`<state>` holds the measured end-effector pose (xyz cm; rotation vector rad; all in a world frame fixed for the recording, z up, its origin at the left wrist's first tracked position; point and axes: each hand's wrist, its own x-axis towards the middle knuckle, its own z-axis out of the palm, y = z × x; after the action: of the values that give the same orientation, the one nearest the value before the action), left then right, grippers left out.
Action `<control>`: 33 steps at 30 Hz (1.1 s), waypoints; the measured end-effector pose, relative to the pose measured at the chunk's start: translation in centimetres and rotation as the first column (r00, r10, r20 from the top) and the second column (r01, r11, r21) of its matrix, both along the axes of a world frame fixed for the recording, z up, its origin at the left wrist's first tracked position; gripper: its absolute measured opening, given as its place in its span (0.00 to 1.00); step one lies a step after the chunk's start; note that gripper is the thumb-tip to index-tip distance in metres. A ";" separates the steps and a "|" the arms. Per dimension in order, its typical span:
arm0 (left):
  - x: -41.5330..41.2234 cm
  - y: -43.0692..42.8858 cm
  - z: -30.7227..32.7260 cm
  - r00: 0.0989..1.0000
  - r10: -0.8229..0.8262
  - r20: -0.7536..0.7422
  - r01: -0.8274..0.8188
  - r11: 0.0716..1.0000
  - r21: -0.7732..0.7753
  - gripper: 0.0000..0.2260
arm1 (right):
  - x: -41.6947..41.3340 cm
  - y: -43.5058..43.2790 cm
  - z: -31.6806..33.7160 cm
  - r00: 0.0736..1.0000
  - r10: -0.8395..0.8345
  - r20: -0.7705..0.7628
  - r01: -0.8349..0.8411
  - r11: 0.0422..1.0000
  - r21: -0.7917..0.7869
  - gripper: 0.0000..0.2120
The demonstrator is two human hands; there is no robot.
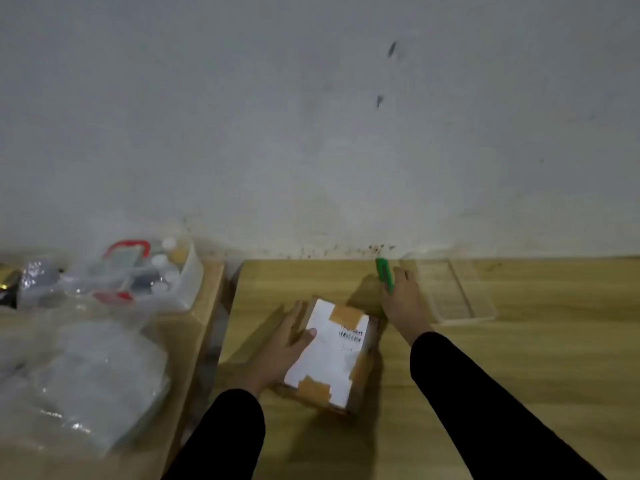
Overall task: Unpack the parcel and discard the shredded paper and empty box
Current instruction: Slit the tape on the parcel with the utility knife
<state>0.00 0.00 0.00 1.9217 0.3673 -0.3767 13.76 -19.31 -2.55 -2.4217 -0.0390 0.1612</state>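
Observation:
A small brown cardboard parcel (360,368) lies on the wooden table (519,358), taped shut, with a white shipping label on top. My left hand (282,348) rests against its left side, thumb on the label. My right hand (403,303) is just beyond the parcel's far right corner, fingers around a green utility knife (383,271) that points toward the wall. No shredded paper is visible.
A clear plastic tray (457,292) lies right of my right hand near the wall. A second table on the left carries a clear bin of bottles (156,271) and a heap of plastic bags (86,368). A gap separates the two tables.

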 end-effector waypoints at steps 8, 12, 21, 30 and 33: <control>0.2 -0.8 -3.5 0.999 0.017 0.046 -0.009 0.985 -0.174 0.28 | 2.7 -0.1 -4.2 0.995 -0.102 0.007 0.102 0.993 -0.062 0.19; 0.3 -0.8 -3.6 0.998 0.017 0.052 -0.008 0.986 -0.166 0.27 | 3.2 -0.1 -4.1 0.989 -0.146 0.017 0.146 0.989 -0.017 0.17; 1.4 -2.4 -3.5 0.984 0.158 0.083 -0.143 0.976 -0.162 0.26 | 1.7 -0.5 0.2 0.980 -0.194 0.032 0.189 0.973 0.130 0.16; 5.0 -4.7 -4.3 0.926 0.351 0.142 -0.330 0.932 -0.148 0.26 | -3.2 2.2 1.6 0.998 -0.051 0.022 0.046 0.980 0.192 0.18; 5.8 -4.8 -4.5 0.919 0.359 0.160 -0.336 0.929 -0.158 0.26 | -3.5 3.0 1.1 0.999 -0.040 0.013 0.037 0.989 0.144 0.24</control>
<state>5.76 -4.85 -4.54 1.7070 0.5374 0.0164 10.23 -16.32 -1.42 -2.2787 -0.0107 0.1170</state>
